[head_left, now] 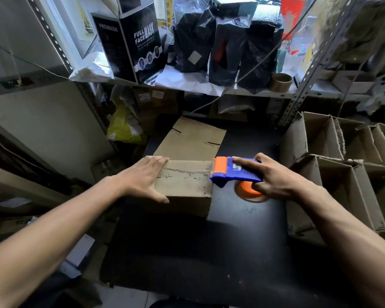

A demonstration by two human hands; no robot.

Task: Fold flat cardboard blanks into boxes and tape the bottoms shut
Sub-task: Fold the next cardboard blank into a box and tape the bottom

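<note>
We see bare black table (pixel 231 252) open toward us; the box (pixel 185 187) under our left hand (pixel 142 180) and flat cardboard (pixel 190 138) block the centre, folded boxes (pixel 342 174) wall the right, shelving (pixel 242 91) closes the rear.

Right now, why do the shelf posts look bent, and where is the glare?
Head view: the wide-angle lens bows the perforated metal shelf posts near the edges; daylight behind the black plastic bags blows out the window; a sheen lies on the black table beside the blue-and-orange tape dispenser.
</note>
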